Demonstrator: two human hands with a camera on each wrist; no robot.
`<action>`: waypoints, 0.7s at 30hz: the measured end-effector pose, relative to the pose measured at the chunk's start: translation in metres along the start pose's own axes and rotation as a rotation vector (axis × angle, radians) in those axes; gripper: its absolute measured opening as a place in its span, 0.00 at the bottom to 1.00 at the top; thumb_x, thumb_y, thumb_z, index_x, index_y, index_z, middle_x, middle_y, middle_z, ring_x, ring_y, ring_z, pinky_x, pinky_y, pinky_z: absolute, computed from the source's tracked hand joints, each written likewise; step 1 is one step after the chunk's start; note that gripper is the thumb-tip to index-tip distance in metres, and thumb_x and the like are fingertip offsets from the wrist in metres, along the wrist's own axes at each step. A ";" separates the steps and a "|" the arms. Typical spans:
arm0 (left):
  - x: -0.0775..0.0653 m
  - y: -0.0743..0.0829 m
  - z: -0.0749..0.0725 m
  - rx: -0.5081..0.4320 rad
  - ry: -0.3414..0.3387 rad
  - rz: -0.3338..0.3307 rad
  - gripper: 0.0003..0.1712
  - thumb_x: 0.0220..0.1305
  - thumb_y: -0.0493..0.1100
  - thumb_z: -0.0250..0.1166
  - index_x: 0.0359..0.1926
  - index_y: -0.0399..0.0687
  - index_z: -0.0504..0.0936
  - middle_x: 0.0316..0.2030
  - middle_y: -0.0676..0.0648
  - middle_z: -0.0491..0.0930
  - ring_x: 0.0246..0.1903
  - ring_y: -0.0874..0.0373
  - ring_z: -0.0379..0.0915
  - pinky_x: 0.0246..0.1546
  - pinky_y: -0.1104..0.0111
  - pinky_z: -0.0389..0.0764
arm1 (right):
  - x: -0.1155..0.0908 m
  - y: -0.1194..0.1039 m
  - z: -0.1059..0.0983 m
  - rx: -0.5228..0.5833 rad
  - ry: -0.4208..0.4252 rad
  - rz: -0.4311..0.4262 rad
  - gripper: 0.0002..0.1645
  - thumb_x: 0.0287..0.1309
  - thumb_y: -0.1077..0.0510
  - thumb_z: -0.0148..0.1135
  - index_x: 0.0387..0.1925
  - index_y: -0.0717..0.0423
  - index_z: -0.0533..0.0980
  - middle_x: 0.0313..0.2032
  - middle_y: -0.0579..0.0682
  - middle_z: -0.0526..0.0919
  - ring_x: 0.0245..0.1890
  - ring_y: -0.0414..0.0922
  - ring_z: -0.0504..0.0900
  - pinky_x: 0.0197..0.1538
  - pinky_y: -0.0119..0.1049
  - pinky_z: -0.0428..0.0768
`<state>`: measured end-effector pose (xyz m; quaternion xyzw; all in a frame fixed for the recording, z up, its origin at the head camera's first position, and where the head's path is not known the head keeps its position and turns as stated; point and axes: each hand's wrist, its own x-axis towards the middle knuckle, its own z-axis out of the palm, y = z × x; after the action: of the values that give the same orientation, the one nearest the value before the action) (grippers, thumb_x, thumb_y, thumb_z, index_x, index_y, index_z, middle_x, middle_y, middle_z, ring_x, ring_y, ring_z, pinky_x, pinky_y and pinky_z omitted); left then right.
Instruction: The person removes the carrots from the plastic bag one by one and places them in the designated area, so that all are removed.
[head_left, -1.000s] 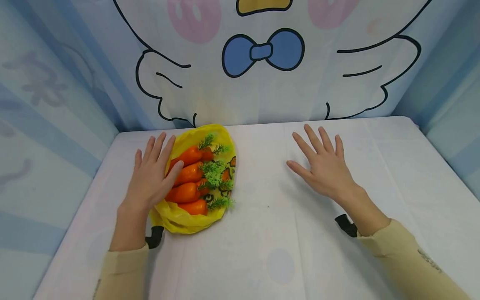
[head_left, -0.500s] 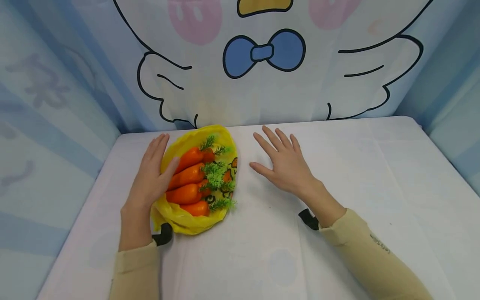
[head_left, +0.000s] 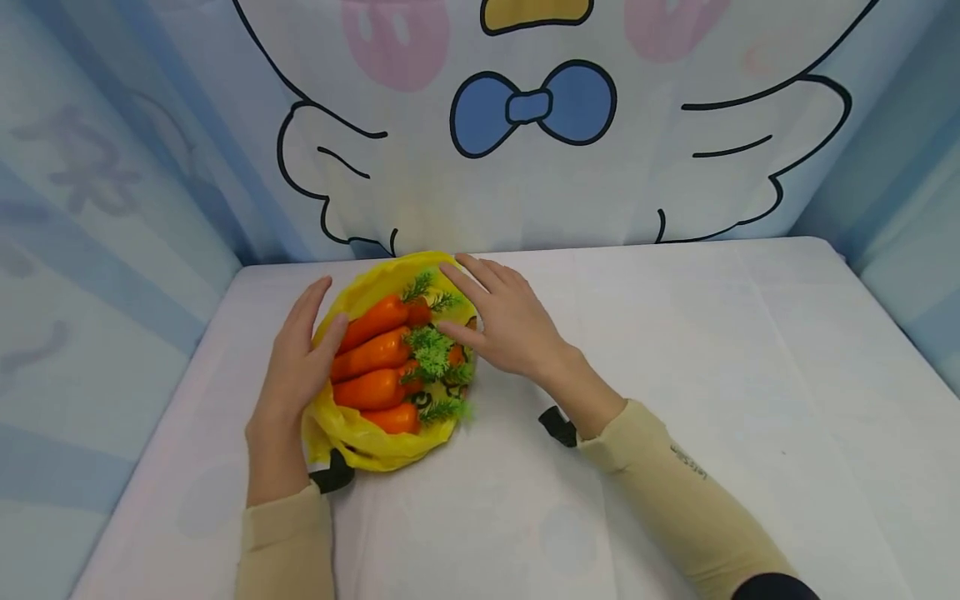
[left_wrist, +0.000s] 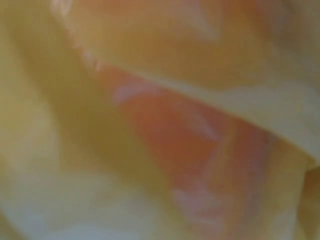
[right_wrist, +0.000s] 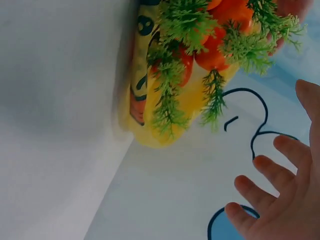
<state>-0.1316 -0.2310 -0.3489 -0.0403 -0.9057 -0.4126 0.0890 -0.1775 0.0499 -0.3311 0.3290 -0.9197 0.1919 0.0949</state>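
Note:
Several orange toy carrots (head_left: 372, 351) with green leafy tops (head_left: 431, 350) lie in a crumpled yellow plastic bag (head_left: 390, 452) on the table's left side. Along the bag's left edge is my left hand (head_left: 294, 360), fingers fairly straight and thumb over the carrots' tips; whether it touches them I cannot tell. My right hand (head_left: 510, 321) hovers at the bag's right edge, fingers spread, apart from the leaves. In the right wrist view its fingers (right_wrist: 272, 172) are extended with nothing held. Blurred yellow plastic (left_wrist: 85, 125) with orange behind it fills the left wrist view.
A white cloth covers the table (head_left: 712, 375). Behind it hangs a curtain (head_left: 525, 200) printed with a cartoon figure and a blue bow tie. Pale blue curtains (head_left: 97, 292) close off both sides.
My right hand has moved left across the table, from well right of the bag to its right edge. The left hand has shifted slightly right and turned more on its side. The bag stays put.

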 end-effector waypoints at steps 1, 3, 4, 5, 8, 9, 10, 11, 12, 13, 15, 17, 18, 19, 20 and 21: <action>0.000 -0.001 0.000 -0.007 0.001 0.000 0.36 0.77 0.54 0.51 0.80 0.55 0.54 0.78 0.45 0.51 0.76 0.45 0.45 0.71 0.42 0.47 | 0.003 -0.003 0.001 0.007 -0.005 -0.008 0.44 0.68 0.38 0.59 0.77 0.51 0.60 0.75 0.54 0.59 0.72 0.54 0.61 0.74 0.51 0.54; 0.001 -0.001 0.000 -0.023 0.000 -0.002 0.36 0.77 0.53 0.52 0.80 0.54 0.55 0.78 0.45 0.52 0.75 0.44 0.47 0.71 0.42 0.50 | 0.010 -0.011 0.004 0.020 -0.021 -0.020 0.43 0.68 0.37 0.58 0.77 0.51 0.61 0.75 0.54 0.60 0.72 0.54 0.61 0.74 0.49 0.55; 0.001 -0.002 0.000 -0.030 -0.001 -0.005 0.36 0.77 0.53 0.52 0.80 0.53 0.55 0.77 0.44 0.53 0.75 0.43 0.48 0.71 0.42 0.51 | 0.013 -0.015 0.005 0.031 -0.029 -0.027 0.43 0.68 0.37 0.58 0.77 0.51 0.61 0.75 0.53 0.60 0.72 0.53 0.61 0.74 0.49 0.55; 0.001 -0.002 0.000 -0.036 -0.003 -0.010 0.36 0.77 0.52 0.52 0.80 0.52 0.55 0.77 0.44 0.53 0.74 0.42 0.49 0.70 0.42 0.53 | 0.016 -0.018 0.006 0.040 -0.038 -0.034 0.43 0.68 0.37 0.59 0.77 0.51 0.61 0.75 0.53 0.61 0.72 0.53 0.61 0.74 0.49 0.55; 0.001 -0.003 0.001 -0.051 -0.008 -0.026 0.36 0.77 0.50 0.53 0.79 0.49 0.55 0.76 0.42 0.55 0.72 0.41 0.53 0.69 0.43 0.56 | 0.024 -0.028 0.008 0.053 -0.068 -0.054 0.43 0.68 0.37 0.59 0.77 0.49 0.61 0.75 0.53 0.61 0.72 0.53 0.61 0.74 0.48 0.56; 0.001 -0.003 0.001 -0.054 -0.009 -0.032 0.35 0.77 0.49 0.54 0.79 0.49 0.56 0.76 0.42 0.56 0.72 0.41 0.53 0.69 0.44 0.57 | 0.026 -0.031 0.009 0.056 -0.076 -0.063 0.43 0.68 0.37 0.60 0.77 0.49 0.62 0.74 0.53 0.62 0.72 0.52 0.61 0.74 0.47 0.56; 0.000 -0.003 0.001 -0.055 -0.013 -0.041 0.35 0.77 0.49 0.54 0.79 0.49 0.56 0.76 0.42 0.56 0.72 0.41 0.54 0.69 0.44 0.57 | 0.028 -0.033 0.011 0.056 -0.084 -0.072 0.43 0.68 0.38 0.60 0.77 0.49 0.61 0.74 0.53 0.62 0.72 0.52 0.61 0.74 0.47 0.56; 0.000 -0.003 0.001 -0.057 -0.017 -0.048 0.35 0.77 0.50 0.54 0.79 0.49 0.56 0.76 0.42 0.57 0.71 0.41 0.55 0.69 0.44 0.58 | 0.030 -0.035 0.012 0.052 -0.092 -0.080 0.43 0.68 0.38 0.60 0.77 0.48 0.61 0.74 0.53 0.62 0.72 0.52 0.62 0.73 0.45 0.56; 0.000 -0.004 0.001 -0.060 -0.022 -0.053 0.35 0.77 0.50 0.54 0.79 0.48 0.57 0.76 0.42 0.57 0.71 0.41 0.55 0.69 0.44 0.58 | 0.031 -0.037 0.013 0.050 -0.101 -0.087 0.42 0.68 0.38 0.60 0.77 0.48 0.61 0.74 0.53 0.62 0.72 0.51 0.62 0.73 0.44 0.57; 0.000 -0.004 0.000 -0.061 -0.028 -0.059 0.35 0.77 0.50 0.53 0.79 0.49 0.57 0.75 0.42 0.57 0.71 0.41 0.55 0.69 0.44 0.58 | 0.033 -0.038 0.015 0.048 -0.110 -0.092 0.42 0.68 0.38 0.60 0.76 0.48 0.62 0.74 0.53 0.62 0.72 0.51 0.62 0.73 0.43 0.57; 0.000 -0.004 0.000 -0.064 -0.036 -0.071 0.35 0.77 0.51 0.53 0.79 0.49 0.57 0.75 0.43 0.58 0.72 0.41 0.55 0.69 0.44 0.59 | 0.037 -0.042 0.018 0.046 -0.126 -0.102 0.42 0.68 0.39 0.61 0.76 0.48 0.62 0.74 0.53 0.63 0.72 0.50 0.63 0.73 0.42 0.57; 0.000 -0.004 0.000 -0.068 -0.038 -0.077 0.35 0.76 0.50 0.53 0.79 0.48 0.57 0.75 0.42 0.58 0.72 0.41 0.55 0.68 0.44 0.59 | 0.040 -0.046 0.021 0.053 -0.149 -0.108 0.41 0.68 0.40 0.61 0.76 0.48 0.62 0.73 0.53 0.64 0.71 0.50 0.64 0.73 0.41 0.57; 0.000 -0.004 0.000 -0.071 -0.039 -0.079 0.35 0.76 0.50 0.53 0.79 0.48 0.58 0.75 0.42 0.59 0.72 0.41 0.55 0.68 0.44 0.59 | 0.041 -0.048 0.022 0.056 -0.164 -0.110 0.40 0.68 0.41 0.61 0.76 0.49 0.63 0.73 0.52 0.64 0.71 0.50 0.64 0.73 0.41 0.57; 0.000 -0.004 0.000 -0.070 -0.040 -0.079 0.34 0.76 0.49 0.54 0.78 0.48 0.58 0.74 0.41 0.60 0.71 0.41 0.55 0.68 0.44 0.60 | 0.043 -0.050 0.024 0.062 -0.178 -0.110 0.39 0.68 0.42 0.61 0.75 0.49 0.64 0.73 0.52 0.64 0.71 0.49 0.64 0.73 0.40 0.58; 0.001 -0.005 0.001 -0.072 -0.041 -0.079 0.34 0.76 0.48 0.54 0.78 0.47 0.58 0.74 0.41 0.60 0.71 0.40 0.56 0.68 0.43 0.60 | 0.044 -0.052 0.025 0.069 -0.193 -0.109 0.39 0.69 0.42 0.61 0.75 0.49 0.64 0.73 0.52 0.65 0.71 0.48 0.64 0.73 0.39 0.58; 0.001 -0.006 0.001 -0.072 -0.041 -0.078 0.34 0.76 0.47 0.54 0.78 0.47 0.59 0.73 0.40 0.61 0.71 0.40 0.57 0.67 0.43 0.61 | 0.045 -0.054 0.026 0.074 -0.208 -0.109 0.38 0.69 0.43 0.61 0.75 0.49 0.65 0.72 0.51 0.65 0.71 0.48 0.64 0.73 0.39 0.58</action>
<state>-0.1332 -0.2341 -0.3535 -0.0168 -0.8927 -0.4472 0.0527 -0.1782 -0.0247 -0.3258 0.4000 -0.8976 0.1851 -0.0031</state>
